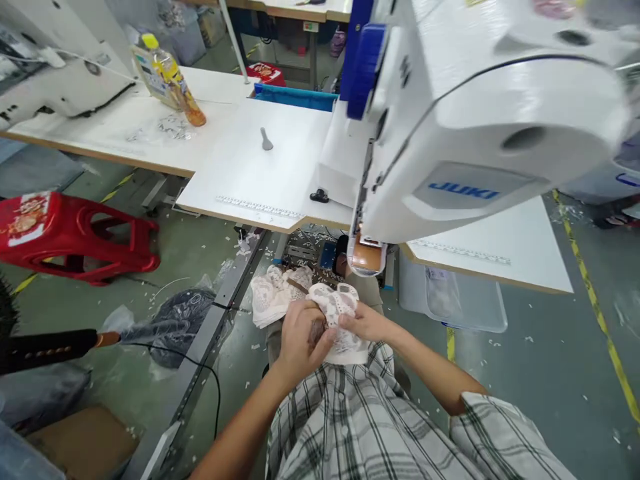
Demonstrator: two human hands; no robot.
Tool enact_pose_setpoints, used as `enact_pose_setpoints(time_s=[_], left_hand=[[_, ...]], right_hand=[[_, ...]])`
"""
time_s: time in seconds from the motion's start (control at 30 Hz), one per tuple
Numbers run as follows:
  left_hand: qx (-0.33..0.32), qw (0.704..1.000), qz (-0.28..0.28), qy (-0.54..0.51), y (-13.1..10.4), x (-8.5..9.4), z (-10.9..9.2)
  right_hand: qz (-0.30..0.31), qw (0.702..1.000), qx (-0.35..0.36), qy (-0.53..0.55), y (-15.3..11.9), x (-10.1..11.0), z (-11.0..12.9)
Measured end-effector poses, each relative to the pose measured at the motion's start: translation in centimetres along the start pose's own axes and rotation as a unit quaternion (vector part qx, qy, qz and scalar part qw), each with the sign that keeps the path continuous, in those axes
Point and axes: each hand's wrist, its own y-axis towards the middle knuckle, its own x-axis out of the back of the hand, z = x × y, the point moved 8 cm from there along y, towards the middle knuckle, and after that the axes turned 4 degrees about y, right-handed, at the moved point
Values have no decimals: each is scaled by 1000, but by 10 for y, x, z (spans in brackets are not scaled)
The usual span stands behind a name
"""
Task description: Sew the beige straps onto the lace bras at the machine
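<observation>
Over my lap, a piece of white lace fabric (pixel 345 343) is held between both hands. My left hand (pixel 303 337) curls around its left side, fingers closed. Some brownish material shows between that thumb and the fingers; I cannot make out what it is. My right hand (pixel 369 323) pinches the lace's right edge, thumb on top. Just beyond the left hand, more white lace pieces (pixel 273 297) lie bunched on my lap, with a thin brown strip (pixel 298 286) across them. Fingertips under the fabric are hidden.
A white sewing machine (pixel 465 147) overhangs the right of the white worktable (pixel 295 133). On the table are a small grey tool (pixel 267 140) and a yellow-capped bottle (pixel 180 83). A red stool (pixel 80 233) stands left; a clear plastic bin (pixel 475 307) sits under the right side.
</observation>
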Motion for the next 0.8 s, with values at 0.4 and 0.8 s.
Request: enact_pose_setpoints(time_s=[0.4,0.8], left_hand=[[-158,910,266,-275,42,-105,-199],[-128,950,227,171,16,-162,-122]], right_hand=[[-44,995,-10,86,-221,139,121],[-335,763,-109,542,-188,82,-87]])
